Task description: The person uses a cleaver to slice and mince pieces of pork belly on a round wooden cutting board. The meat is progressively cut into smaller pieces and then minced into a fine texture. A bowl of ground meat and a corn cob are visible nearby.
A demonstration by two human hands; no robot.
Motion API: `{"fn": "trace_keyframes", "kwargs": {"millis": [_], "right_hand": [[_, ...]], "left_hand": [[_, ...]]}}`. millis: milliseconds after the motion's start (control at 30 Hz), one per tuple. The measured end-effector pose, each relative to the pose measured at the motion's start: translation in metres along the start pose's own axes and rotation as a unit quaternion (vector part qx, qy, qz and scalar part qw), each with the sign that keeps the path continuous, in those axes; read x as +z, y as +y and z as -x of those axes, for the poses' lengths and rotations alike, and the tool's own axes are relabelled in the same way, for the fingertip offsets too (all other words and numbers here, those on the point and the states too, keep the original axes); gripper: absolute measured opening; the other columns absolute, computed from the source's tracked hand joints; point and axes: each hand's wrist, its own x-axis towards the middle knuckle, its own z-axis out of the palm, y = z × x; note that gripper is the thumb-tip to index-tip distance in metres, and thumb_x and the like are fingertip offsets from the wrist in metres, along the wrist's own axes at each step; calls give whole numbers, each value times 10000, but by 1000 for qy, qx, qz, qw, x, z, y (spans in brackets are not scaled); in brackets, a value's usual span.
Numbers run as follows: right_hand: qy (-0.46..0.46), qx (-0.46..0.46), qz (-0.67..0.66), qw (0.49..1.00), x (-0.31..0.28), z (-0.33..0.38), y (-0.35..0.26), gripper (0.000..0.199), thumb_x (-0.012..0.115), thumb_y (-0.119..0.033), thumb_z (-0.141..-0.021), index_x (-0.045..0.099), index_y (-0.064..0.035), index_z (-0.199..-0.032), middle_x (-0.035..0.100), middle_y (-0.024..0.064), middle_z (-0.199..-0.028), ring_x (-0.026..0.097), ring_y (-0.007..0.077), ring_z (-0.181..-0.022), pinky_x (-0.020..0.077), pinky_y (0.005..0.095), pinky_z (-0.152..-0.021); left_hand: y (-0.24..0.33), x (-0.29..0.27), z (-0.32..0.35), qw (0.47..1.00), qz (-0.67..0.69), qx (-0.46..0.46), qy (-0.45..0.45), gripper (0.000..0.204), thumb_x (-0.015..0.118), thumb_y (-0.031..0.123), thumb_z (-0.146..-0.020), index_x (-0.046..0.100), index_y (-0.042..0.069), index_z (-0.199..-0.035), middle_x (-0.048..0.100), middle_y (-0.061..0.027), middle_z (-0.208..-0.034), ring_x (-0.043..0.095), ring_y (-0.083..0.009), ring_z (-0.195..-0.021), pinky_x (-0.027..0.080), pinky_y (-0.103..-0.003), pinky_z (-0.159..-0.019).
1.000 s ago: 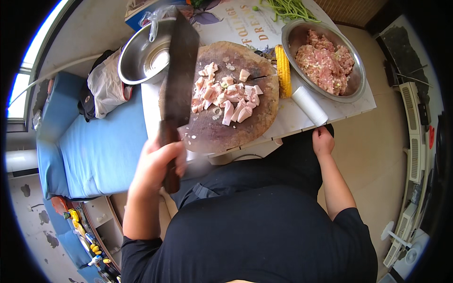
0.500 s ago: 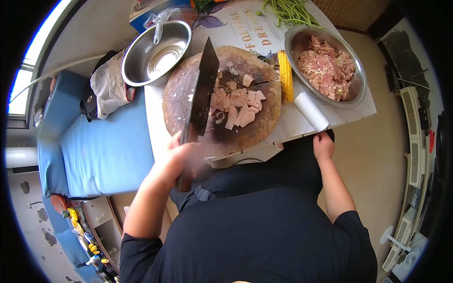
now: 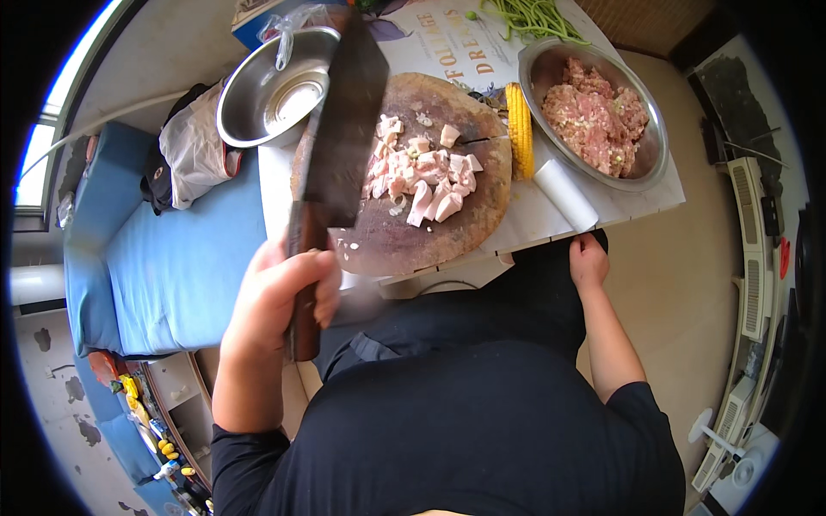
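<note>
My left hand is wrapped round the dark wooden handle of a cleaver, its broad blade raised and blurred above the left part of a round wooden chopping board. Pale pink meat pieces lie heaped in the middle of the board, partly hidden by the blade at their left. Smaller white bits are scattered about the wood. My right hand rests closed on my dark-clothed thigh, just below the table's front edge. Its fingertips are turned away, so I cannot see whether anything is in them.
A steel bowl stands behind the board at left, a plastic bag over its rim. To the right are a corn cob, a white roll and a steel bowl of minced meat. Green beans lie behind; a blue sofa is at left.
My left hand has moved up and a little left, lifting the cleaver. More meat pieces show at the heap's left side. My right hand stays on the thigh.
</note>
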Motion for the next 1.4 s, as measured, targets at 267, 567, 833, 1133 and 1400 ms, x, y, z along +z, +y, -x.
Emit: {"fn": "trace_keyframes", "kwargs": {"millis": [267,567,833,1133,1400], "right_hand": [[6,-9,-5,1000,4,-5,-3,239,507,-287,-841,642,-112,-932,659,131,-875,610,366,-823,484,446,-711],[-8,-10,-11,1000,2,-2,-3,239,511,-289,-841,645,-120,-944,659,127,-884,610,360,-828,484,440,-721],[4,-5,-13,1000,2,-2,1,236,513,-291,-839,643,-124,-941,657,131,-886,608,362,-828,484,446,-714],[4,-3,-4,1000,2,1,2,241,509,-299,-844,644,-120,-934,657,136,-879,611,366,-824,484,445,-707],[18,-9,-14,1000,6,-3,4,253,511,-312,-835,644,-111,-913,655,139,-851,614,366,-799,476,441,-686]], "left_hand": [[-32,-28,-26,995,-49,-84,28,142,546,137,-843,434,50,-850,436,-22,-569,412,-113,-428,373,-263,-398],[-50,-31,-21,995,-11,-78,61,172,563,163,-837,435,49,-849,441,-40,-562,440,-121,-444,368,-256,-387],[-15,-16,14,996,12,74,42,168,557,157,-842,452,27,-855,438,-45,-555,410,-120,-401,349,-247,-369],[-8,-24,21,1000,14,-16,19,178,569,124,-821,439,24,-890,469,-65,-578,442,-133,-427,374,-252,-395],[-37,-34,-2,996,-6,-74,40,144,563,120,-830,440,45,-840,478,-43,-580,452,-121,-444,375,-248,-405]]}}
